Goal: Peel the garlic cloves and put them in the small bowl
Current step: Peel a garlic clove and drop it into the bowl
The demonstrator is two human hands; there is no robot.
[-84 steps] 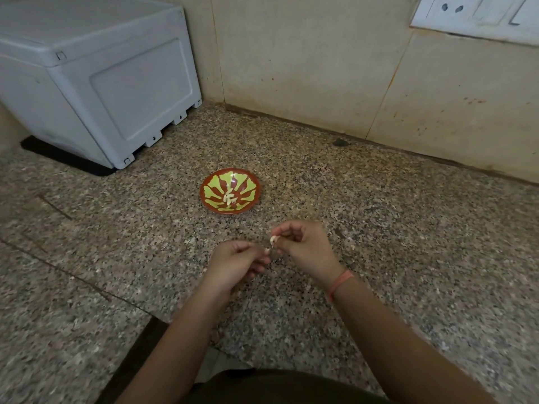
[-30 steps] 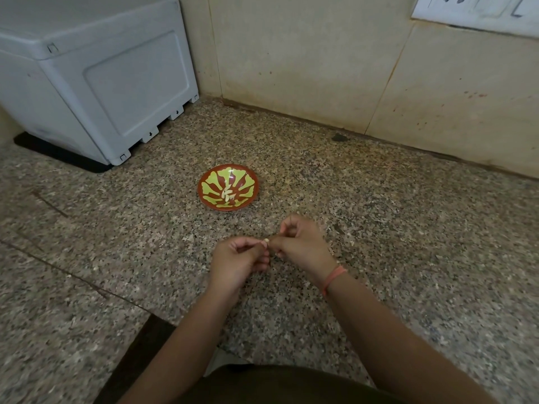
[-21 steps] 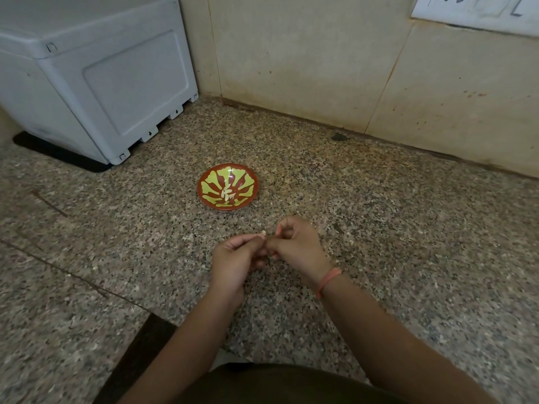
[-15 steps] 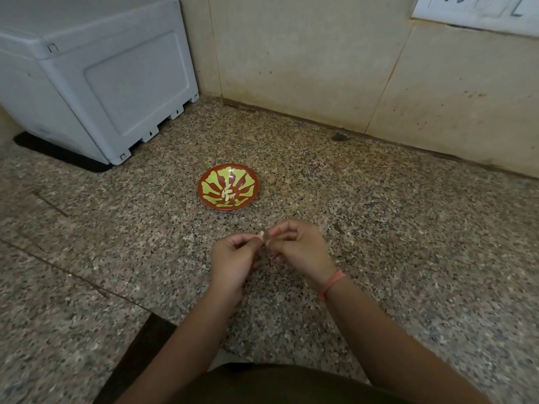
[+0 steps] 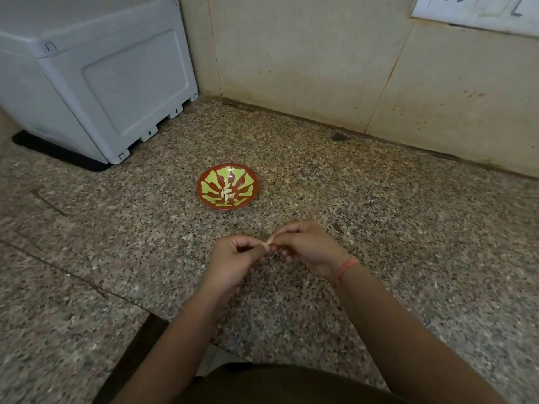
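A small red bowl (image 5: 204,196) with a yellow-green leaf pattern sits on the granite counter, with a few pale peeled cloves (image 5: 227,193) at its centre. Below it, closer to me, my left hand (image 5: 232,262) and my right hand (image 5: 306,247) meet fingertip to fingertip. Both pinch one small pale garlic clove (image 5: 267,244) between them. Most of the clove is hidden by the fingers. An orange band circles my right wrist.
A grey plastic appliance (image 5: 96,74) stands on a black mat at the back left. Beige wall tiles run along the back, with a white socket plate (image 5: 478,10) at the top right. The speckled granite counter (image 5: 408,228) spreads around the bowl.
My hands stay together over the same spot below the bowl, with the fingers shifting slightly around the clove. The bowl has not moved.
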